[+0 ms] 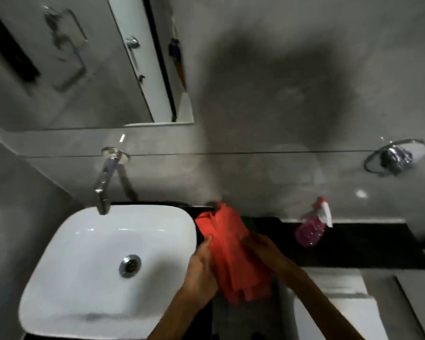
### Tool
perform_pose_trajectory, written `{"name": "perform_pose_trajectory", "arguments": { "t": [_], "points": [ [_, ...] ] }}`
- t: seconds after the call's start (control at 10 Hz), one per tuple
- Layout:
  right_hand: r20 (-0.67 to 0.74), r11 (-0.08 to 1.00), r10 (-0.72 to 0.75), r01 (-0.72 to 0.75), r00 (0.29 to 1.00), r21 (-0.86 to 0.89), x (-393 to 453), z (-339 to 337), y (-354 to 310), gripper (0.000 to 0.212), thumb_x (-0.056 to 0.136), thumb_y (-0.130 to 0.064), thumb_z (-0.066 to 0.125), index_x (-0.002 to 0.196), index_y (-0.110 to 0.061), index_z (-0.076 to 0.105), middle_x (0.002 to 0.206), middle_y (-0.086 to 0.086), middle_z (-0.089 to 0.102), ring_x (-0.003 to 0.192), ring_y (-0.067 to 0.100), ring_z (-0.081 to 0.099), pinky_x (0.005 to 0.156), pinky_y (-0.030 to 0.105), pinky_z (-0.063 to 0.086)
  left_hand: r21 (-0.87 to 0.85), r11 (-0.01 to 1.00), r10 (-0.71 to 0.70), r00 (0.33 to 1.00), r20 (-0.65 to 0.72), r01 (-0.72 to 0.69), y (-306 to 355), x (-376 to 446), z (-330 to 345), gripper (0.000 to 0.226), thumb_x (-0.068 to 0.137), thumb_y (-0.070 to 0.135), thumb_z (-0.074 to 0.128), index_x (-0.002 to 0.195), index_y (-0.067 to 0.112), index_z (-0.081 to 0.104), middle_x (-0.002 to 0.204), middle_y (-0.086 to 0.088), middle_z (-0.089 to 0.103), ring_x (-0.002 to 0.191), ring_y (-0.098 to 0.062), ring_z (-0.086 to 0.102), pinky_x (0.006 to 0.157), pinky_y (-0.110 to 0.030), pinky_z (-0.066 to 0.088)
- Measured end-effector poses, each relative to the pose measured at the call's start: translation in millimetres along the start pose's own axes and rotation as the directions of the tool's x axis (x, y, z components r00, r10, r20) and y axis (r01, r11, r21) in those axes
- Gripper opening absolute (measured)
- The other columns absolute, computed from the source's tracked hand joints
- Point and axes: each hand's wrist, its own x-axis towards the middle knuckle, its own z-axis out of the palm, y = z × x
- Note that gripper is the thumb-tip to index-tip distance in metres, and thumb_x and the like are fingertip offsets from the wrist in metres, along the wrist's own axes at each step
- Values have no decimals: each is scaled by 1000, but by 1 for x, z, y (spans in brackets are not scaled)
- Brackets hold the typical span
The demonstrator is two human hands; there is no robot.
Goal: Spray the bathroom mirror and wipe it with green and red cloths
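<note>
A red cloth [233,251] hangs bunched between both hands, above the black counter [368,244] just right of the basin. My left hand [201,268] grips its left edge and my right hand [263,249] holds its right side. A sliver of green cloth [249,223] shows behind the red one, mostly hidden. The spray bottle [313,228], filled with pink liquid and fitted with a white trigger head, stands on the counter to the right, apart from my hands. The mirror [79,62] hangs on the grey wall at the upper left.
A white basin [59,241] with a chrome drain sits at the lower left under a wall-mounted chrome tap [106,182]. A chrome ring holder [393,157] is fixed to the wall at right. A white surface [341,303] lies below the counter.
</note>
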Motion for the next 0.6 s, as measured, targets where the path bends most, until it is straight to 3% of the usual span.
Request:
{"name": "perform_pose_trajectory", "arguments": {
  "t": [0.1, 0.2, 0.3, 0.4, 0.5, 0.6],
  "points": [
    [22, 973, 225, -226, 974, 44, 8, -55, 67, 29, 89, -18, 70, 117, -8, 71, 105, 7, 77, 96, 20, 71, 85, 31, 61, 112, 987, -114, 993, -5, 114, -60, 58, 8, 45, 95, 30, 57, 130, 2, 65, 124, -25, 71, 122, -40, 63, 110, -54, 45],
    [-123, 966, 258, -260, 958, 4, 37, -88, 118, 31, 97, 11, 52, 125, -1, 59, 111, 16, 68, 96, 27, 66, 73, 20, 59, 213, 966, -136, 989, -63, 146, -102, 121, 18, 47, 89, 22, 67, 135, 11, 63, 132, -28, 66, 126, -45, 59, 111, -60, 44],
    [-285, 944, 260, -305, 922, -127, 87, -112, 163, 38, 94, 17, 44, 130, 7, 51, 106, 12, 59, 101, 36, 65, 67, 19, 53, 353, 928, -99, 992, -77, 120, -125, 180, 30, 46, 92, 16, 62, 137, 22, 61, 128, -17, 71, 120, -38, 65, 101, -52, 54],
    [-385, 921, 236, -332, 892, -204, 125, -124, 185, 52, 87, 16, 42, 136, 1, 49, 116, 17, 61, 116, 42, 62, 88, 39, 51, 455, 888, -83, 997, 0, 74, -131, 221, 42, 43, 95, 18, 59, 137, 29, 58, 129, -6, 70, 115, -28, 66, 97, -50, 54],
    [-409, 915, 192, -314, 892, -255, 138, -125, 176, 61, 91, 10, 45, 149, -7, 41, 142, 19, 58, 128, 39, 57, 106, 42, 44, 619, 786, -22, 1000, 17, 7, -123, 242, 49, 52, 98, 9, 54, 147, 22, 45, 135, 1, 60, 115, -17, 62, 98, -37, 47],
    [-388, 885, 97, -258, 917, -388, 123, -115, 177, 56, 103, -16, 42, 157, -11, 29, 155, 18, 45, 140, 38, 47, 119, 47, 37, 808, 586, 74, 997, 11, -52, -131, 239, 33, 65, 102, 17, 50, 159, 15, 20, 162, -7, 35, 148, -26, 37, 121, -36, 31]
  ]
}}
